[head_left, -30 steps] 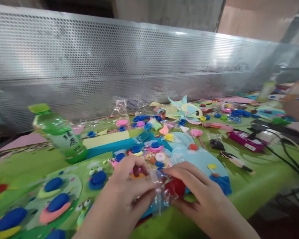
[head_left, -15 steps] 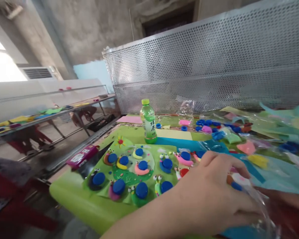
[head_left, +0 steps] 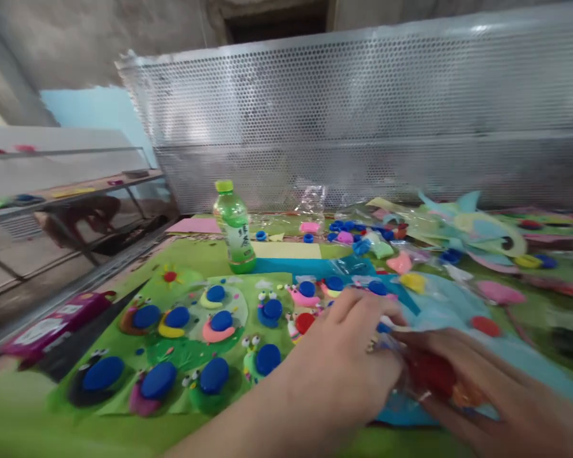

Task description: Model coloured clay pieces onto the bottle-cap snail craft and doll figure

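My left hand is closed, its fingertips pinching the edge of a clear plastic bag with red and orange stuff inside. Around the bag's other side curls my right hand, its thumb and fingers on the plastic. Motion blurs both hands, and the left hides part of the bag. Just left of them lies a green sheet bearing several clay snails with blue bottle-cap shells, such as a green snail. One snail has a red cap as its shell.
A green tea bottle stands behind the sheet. To the left lies a purple packet. Blue caps, clay lumps and wrappers are scattered at the back right, near a paper fish. A perforated metal panel rises behind the table.
The view has swung right and closer, so the snails appear farther left. My right hand has come into clearer view at the bag, and the red contents now show between both hands.
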A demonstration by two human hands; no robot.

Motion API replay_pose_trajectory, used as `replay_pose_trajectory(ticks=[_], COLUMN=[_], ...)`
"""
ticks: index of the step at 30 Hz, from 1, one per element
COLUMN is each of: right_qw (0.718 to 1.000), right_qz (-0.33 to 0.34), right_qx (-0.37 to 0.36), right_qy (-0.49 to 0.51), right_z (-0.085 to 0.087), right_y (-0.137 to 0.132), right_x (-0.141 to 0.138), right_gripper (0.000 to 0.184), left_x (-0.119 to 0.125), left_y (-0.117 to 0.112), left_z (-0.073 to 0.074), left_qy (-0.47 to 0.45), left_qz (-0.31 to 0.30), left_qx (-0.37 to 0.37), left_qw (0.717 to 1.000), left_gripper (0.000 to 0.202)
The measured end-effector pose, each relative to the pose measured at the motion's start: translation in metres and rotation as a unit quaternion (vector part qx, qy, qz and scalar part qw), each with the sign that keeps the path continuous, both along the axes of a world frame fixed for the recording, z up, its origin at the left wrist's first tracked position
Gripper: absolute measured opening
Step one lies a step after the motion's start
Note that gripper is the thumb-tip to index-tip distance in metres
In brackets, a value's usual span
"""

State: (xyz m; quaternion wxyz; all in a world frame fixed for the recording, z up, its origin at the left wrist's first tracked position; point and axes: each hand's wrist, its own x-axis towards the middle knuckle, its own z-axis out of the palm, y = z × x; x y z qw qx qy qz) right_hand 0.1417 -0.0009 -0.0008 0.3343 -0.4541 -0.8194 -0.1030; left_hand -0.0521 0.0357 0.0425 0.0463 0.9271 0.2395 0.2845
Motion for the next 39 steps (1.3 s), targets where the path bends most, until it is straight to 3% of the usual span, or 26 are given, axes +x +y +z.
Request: replay_pose_trajectory(ticks=[7, 18, 21, 25, 27, 30, 34, 39], right_qw=[0.995, 0.982, 0.979, 0.978, 0.977, 0.970, 0.951, 0.938], right_qz=[-0.011, 0.008, -0.012, -0.123, -0.165, -0.202, -0.241, -0.246], right_qx=[-0.075, -0.098, -0.088, -0.056, -0.045, -0.052, -0.135, -0.208], right_qy=[0.061, 0.163, 0.185, 0.160, 0.129, 0.123, 0.139, 0.128], right_z=[0.023, 0.026, 0.027, 0.030, 0.031, 0.034, 0.038, 0.036], right_y=[-0.011, -0.015, -0.015, -0.015, -0.015, -0.013, -0.005, 0.009], right_x=[-0.011, -0.018, -0.012, 0.013, 0.027, 0.044, 0.053, 0.062], right_gripper=[0.024, 0.034, 0.031, 0.023, 0.023, 0.024, 0.028, 0.029], left_x=[0.003, 0.001, 0.001, 0.001, 0.001, 0.002, 0.002, 0.002], left_y=[0.005, 0.004, 0.010, 0.017, 0.018, 0.016, 0.014, 0.013], left_z=[-0.004, -0.004, 0.002, 0.007, 0.005, 0.000, -0.007, -0.005], left_qy=[-0.059, -0.037, -0.101, -0.202, -0.212, -0.231, -0.257, -0.281], left_qz=[-0.015, -0.004, 0.014, 0.004, -0.023, -0.057, -0.070, -0.073], left_qx=[0.018, -0.024, -0.078, -0.324, -0.395, -0.456, -0.529, -0.545], left_qw=[0.998, 0.999, 0.992, 0.924, 0.894, 0.857, 0.806, 0.786], left_gripper=[0.014, 0.017, 0.019, 0.017, 0.017, 0.019, 0.019, 0.020])
